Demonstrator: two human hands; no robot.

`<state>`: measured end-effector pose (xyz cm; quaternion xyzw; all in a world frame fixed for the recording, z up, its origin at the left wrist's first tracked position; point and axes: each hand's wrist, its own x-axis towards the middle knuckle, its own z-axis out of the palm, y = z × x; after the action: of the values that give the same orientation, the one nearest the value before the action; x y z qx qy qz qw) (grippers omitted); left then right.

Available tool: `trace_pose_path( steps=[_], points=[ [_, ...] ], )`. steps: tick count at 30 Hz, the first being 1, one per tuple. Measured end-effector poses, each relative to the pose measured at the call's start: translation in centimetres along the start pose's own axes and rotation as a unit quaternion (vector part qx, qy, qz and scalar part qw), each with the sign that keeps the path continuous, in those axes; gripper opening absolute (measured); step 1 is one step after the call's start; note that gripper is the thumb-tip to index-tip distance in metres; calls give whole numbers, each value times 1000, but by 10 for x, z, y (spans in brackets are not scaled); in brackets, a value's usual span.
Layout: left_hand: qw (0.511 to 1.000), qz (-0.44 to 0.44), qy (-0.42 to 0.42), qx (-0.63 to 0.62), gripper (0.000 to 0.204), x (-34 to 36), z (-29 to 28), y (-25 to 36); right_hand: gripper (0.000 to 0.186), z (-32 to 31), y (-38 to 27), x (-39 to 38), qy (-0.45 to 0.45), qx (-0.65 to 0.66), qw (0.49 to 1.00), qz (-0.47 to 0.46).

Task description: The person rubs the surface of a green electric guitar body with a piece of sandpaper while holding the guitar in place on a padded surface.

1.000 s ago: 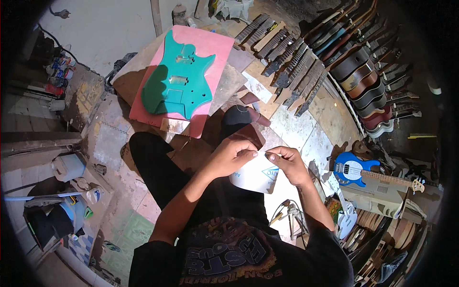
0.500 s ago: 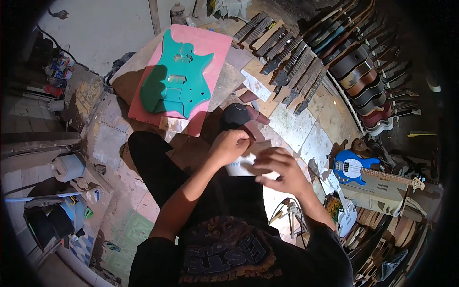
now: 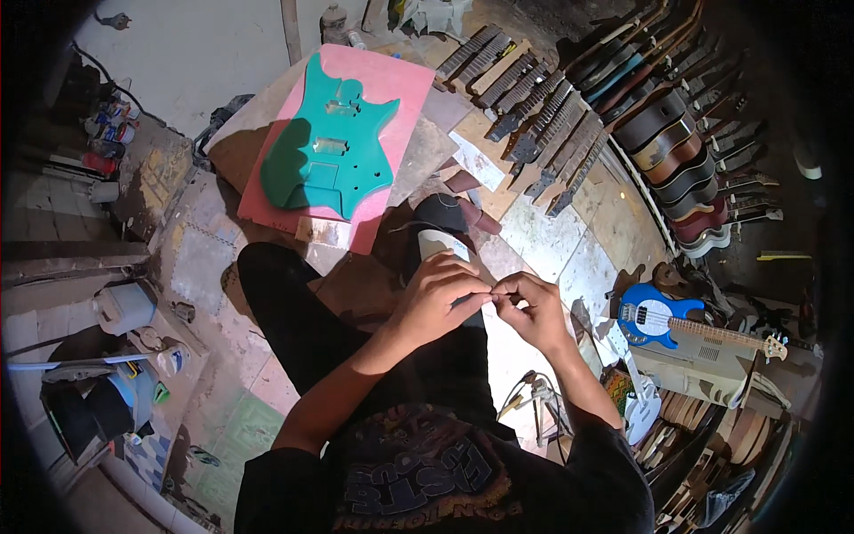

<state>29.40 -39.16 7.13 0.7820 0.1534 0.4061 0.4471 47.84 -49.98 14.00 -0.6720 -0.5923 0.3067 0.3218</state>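
Note:
My left hand and my right hand meet over my lap, fingertips pinched together on a white-backed paper sheet; the pinched part is mostly hidden by my fingers. Reddish-brown sheet pieces lie beyond, by my dark-clad foot. Further off, a teal electric guitar body with routed cavities lies flat on a pink board.
Guitar necks lie in a row at upper right, beside a rack of guitars. A blue bass is at right, above stacked wood. Containers and tools sit at left.
The white sheet has turned and now shows beyond my left hand rather than between both hands. My right fingers spread, then closed again at my left fingertips.

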Motion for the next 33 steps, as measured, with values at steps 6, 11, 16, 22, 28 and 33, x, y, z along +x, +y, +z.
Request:
trace_pose_path(
  steps=[6, 11, 16, 22, 28, 33],
  points=[
    [999, -1, -28, 29, 15, -4, 8, -2, 11, -2, 0, 0, -13, -31, 999, 16],
    [995, 26, -68, 61, 18, -7, 10, -1, 17, -9, -4, 2, -55, -164, 985, -32],
    [991, 12, -99, 85, 16, -15, 13, 1, 15, -3, 6, 0, -83, -203, 975, -49],
    [985, -14, -107, 132, 13, -21, 19, 2, 15, 4, 12, -2, -67, -196, 977, -41],
    [977, 11, -107, 183, 9, -28, 23, -7, 17, 7, 20, -9, -81, -111, 990, 44],
    [976, 11, -121, 180, 8, -38, 30, -12, 17, 4, 23, -9, -129, -91, 986, 51]
  ],
)
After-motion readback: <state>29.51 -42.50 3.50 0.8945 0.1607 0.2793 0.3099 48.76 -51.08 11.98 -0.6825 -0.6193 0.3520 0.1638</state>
